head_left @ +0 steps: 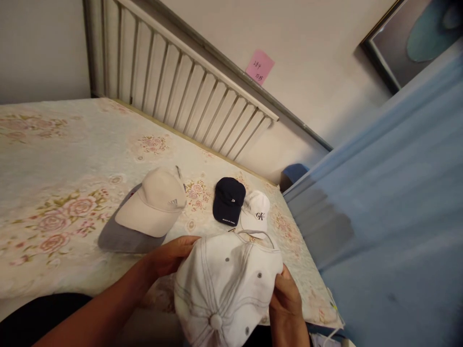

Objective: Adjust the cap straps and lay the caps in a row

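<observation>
A white baseball cap point(231, 284) with grey stitching is held up between my hands, its crown and top button facing me and its back strap at the far side. My left hand point(175, 253) grips its left edge, the fingertips partly hidden behind the fabric. On the right edge, my right hand point(287, 294) is closed with the thumb against the cap. Beyond it on the bed lie a navy cap point(228, 200) and a white cap with dark letters point(256, 212), side by side. To the left, a beige cap point(154, 200) rests over a grey cap point(125, 238).
The bed point(72, 168) has a floral cover. Behind it stand a white radiator point(181, 86) and a wall with a pink note point(259, 66). A blue curtain point(390, 193) hangs along the right side, with a blue object point(294, 172) at the far corner.
</observation>
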`<state>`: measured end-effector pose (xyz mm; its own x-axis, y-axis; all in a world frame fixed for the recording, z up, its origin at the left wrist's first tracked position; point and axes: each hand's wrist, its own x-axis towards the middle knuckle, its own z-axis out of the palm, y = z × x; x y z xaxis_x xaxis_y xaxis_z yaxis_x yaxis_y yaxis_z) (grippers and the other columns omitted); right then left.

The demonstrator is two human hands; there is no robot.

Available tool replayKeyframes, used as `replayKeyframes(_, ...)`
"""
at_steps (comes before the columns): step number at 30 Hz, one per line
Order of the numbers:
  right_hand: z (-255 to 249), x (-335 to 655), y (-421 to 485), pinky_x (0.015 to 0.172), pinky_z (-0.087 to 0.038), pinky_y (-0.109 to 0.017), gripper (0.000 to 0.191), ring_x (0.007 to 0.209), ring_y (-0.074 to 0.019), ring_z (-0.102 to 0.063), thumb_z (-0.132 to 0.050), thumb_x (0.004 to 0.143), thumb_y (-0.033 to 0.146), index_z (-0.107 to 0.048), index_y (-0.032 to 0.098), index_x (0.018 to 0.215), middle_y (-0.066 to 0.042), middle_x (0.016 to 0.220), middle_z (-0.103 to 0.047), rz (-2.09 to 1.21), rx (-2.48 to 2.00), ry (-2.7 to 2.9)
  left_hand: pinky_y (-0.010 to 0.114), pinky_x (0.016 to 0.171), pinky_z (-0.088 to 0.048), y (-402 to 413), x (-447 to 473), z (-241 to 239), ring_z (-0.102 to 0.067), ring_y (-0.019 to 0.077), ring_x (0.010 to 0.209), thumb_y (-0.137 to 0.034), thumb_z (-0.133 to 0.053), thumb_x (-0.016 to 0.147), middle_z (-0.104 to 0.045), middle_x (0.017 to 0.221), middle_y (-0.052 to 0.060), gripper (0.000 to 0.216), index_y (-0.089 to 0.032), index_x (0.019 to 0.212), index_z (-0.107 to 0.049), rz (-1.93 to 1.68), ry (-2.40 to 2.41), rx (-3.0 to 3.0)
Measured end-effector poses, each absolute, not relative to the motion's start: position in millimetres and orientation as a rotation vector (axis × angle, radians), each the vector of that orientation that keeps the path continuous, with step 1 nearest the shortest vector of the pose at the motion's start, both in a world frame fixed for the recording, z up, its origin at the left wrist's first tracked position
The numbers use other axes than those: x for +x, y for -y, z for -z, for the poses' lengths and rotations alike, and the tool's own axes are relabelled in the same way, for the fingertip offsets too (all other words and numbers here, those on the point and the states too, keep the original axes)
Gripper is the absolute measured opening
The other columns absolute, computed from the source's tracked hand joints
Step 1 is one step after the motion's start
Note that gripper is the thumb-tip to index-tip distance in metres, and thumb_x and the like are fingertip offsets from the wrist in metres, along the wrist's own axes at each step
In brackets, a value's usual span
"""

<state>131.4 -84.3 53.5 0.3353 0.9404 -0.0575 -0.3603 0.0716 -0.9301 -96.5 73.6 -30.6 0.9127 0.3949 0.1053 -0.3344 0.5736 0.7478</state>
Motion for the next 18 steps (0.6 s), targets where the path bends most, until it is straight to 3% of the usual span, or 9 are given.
replayKeyframes(7, -55.4, 127.2, 74.2, 0.070, -0.058, -0.039, 0.039, 0.077, -0.0270, -0.071, -0.080, 0.061, 0.029, -0.070, 0.017, 0.097, -0.009, 0.084, -0.075, -1.117, -1.057, 0.668, 0.031, 0.083, -0.047, -75.8, -96.0, 30.6, -0.064, 0.0240, 0.096, -0.016, -0.071, 0.072, -0.069, 0.109, 0.009, 0.047, -0.019, 0.118, -0.062, -0.507, -0.072, 0.801)
replayKeyframes(18, -15.8, 121.0, 52.5, 0.099, -0.047, -0.043, 0.034, 0.093, -0.0246, -0.069, -0.081, 0.060, 0.042, -0.074, 0.020, 0.086, -0.006, 0.090, -0.076, -1.170, -0.923, 0.330, 0.033, 0.091, -0.045, -82.4, -91.5, 29.4, -0.060, 0.0262, 0.110, -0.012, -0.066, 0.075, -0.067, 0.117, 0.010, 0.055, -0.019, 0.128, -0.055, -0.719, -0.064, 0.692)
